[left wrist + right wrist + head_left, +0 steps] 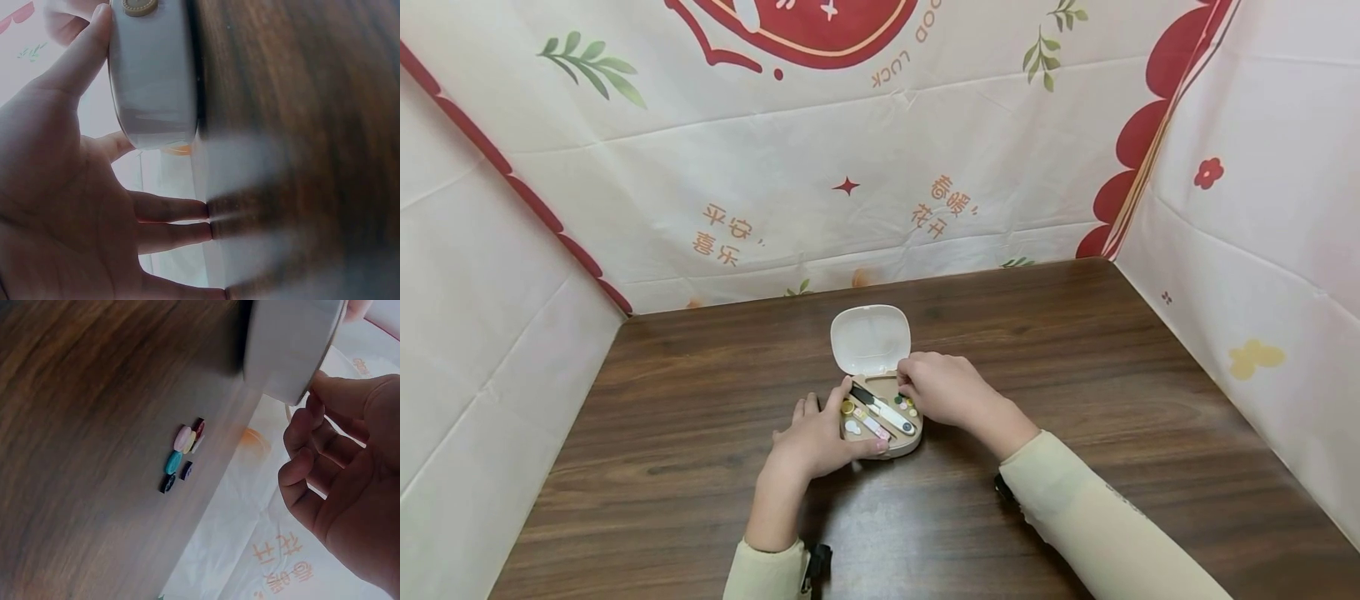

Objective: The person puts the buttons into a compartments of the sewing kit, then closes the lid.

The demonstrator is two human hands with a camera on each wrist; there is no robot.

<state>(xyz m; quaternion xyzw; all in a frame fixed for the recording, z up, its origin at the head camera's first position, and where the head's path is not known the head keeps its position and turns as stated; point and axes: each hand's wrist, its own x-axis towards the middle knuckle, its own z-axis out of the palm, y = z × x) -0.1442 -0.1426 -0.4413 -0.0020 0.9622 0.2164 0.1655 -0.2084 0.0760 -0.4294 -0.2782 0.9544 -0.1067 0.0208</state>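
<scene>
Small beige case (pixel 891 446) sits open at mid-table (pixel 1075 400), white lid (pixel 870 340) tilted up at the far side. Left hand (pixel 820 442) steadies the case's near-left side, thumb curled along the front edge, other fingers spread flat on the wood. Right hand (pixel 943 387) curls over the tray's right edge, fingertips pinched; what they pinch cannot be told. Tray holds small scissors (pixel 883 410), buttons (pixel 907 406)

A dark wooden desk (pixel 1075 400) is walled by a cream cloth backdrop (pixel 820 192) with red shapes, green sprigs and orange characters. Small coloured buttons (pixel 182 455) lie on the desk near that backdrop.
</scene>
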